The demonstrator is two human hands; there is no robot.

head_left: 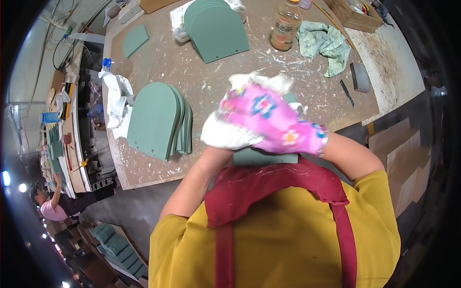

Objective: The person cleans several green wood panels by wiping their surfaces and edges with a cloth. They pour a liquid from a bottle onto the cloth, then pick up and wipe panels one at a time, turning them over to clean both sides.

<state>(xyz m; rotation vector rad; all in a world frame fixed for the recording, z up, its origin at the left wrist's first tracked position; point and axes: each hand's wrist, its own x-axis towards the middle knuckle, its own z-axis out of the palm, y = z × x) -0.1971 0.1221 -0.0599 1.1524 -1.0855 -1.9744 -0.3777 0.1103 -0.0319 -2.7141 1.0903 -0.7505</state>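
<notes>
Working at the near edge of a paint-flecked surface (163,67), a person in a yellow top and red apron (269,185) brings both hands together over a green panel (265,157). The right hand (269,115), in a pink floral covering, crosses above the left hand (228,130), gloved in white. Motion blur veils the fingers of both; whether either grips, or lies open or closed, cannot be told. White fabric (283,82) bunches just beyond them.

A clear bottle (286,29) with a yellow cap stands at the far side, its contents amber, their level unclear. At the far right corner, a wooden box (357,21) holds small loose items too cluttered to identify. On the floor to the lower left, a cardboard box (128,239) carries rows of green pieces (115,247).

Round-topped panels form a stack at left (158,120) and another at the far side (218,33), the latter against a white bundle (178,24). A stained rag (326,45) lies beside the bottle, near a dark block (360,78) and slim tool (346,93). Well apart, a co-worker (53,206) reaches toward another bench (69,144).
</notes>
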